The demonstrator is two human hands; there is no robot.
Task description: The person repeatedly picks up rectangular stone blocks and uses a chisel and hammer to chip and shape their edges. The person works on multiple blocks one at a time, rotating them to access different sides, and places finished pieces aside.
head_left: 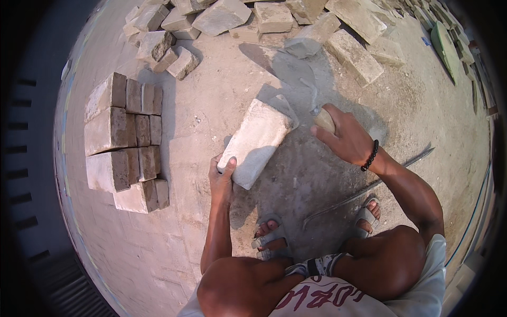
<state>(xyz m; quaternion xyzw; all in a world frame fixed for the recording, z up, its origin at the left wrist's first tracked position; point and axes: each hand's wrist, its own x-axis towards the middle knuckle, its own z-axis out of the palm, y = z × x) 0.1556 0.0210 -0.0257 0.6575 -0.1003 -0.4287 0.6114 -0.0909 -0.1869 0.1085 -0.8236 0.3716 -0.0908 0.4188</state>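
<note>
My left hand (222, 177) grips the near left end of a long pale block (257, 140), thumb on its top face. The block lies slanted, its far end pointing up and to the right. A dusty slab-like piece (285, 108) shows at that far end, partly hidden. My right hand (346, 134) is closed round the wooden handle of a trowel (325, 120), to the right of the block and apart from it. The trowel's bent metal shank runs forward from the handle. Its blade is hard to tell from the grey shadowed ground.
A neat stack of blocks (108, 132) stands at the left. Loose blocks (222, 18) are heaped along the far side. A thin metal bar (369, 187) lies by my sandalled feet (272, 238). At the far right leans a green curved piece (444, 50).
</note>
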